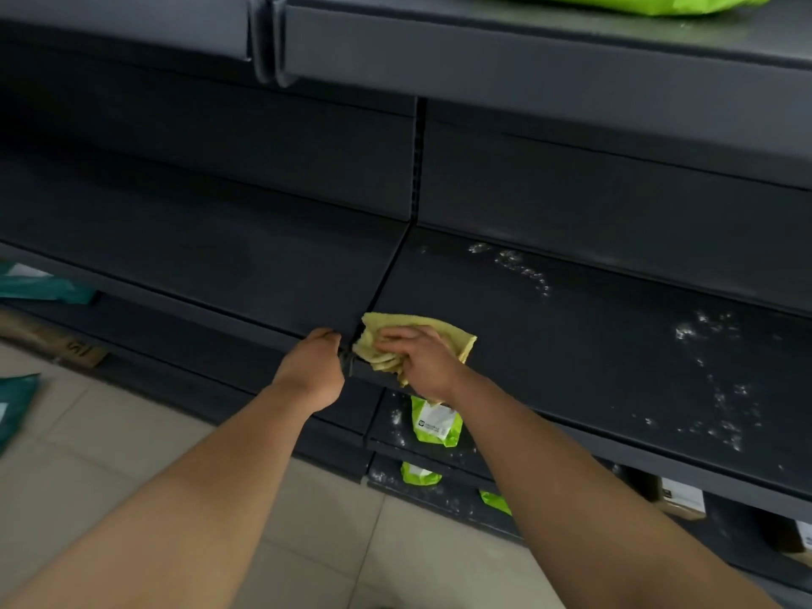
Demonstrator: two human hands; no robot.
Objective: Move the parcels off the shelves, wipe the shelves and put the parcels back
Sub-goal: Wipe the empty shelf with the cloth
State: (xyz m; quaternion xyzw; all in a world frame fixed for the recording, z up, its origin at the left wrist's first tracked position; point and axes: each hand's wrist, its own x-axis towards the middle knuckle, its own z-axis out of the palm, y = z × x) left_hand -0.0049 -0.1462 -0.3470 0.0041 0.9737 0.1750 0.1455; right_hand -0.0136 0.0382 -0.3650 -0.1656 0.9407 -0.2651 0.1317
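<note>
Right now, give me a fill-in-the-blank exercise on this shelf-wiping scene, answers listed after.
1. The right hand presses a yellow ____ onto the shelf's front edge.
2. The left hand grips the front edge of the shelf just to the ____ of the cloth.
3. White dusty specks still lie on the shelf to the ____ of the cloth.
4. A lime-green parcel lies on the shelf ____ the one being wiped.

Answers: cloth; left; right; below
</note>
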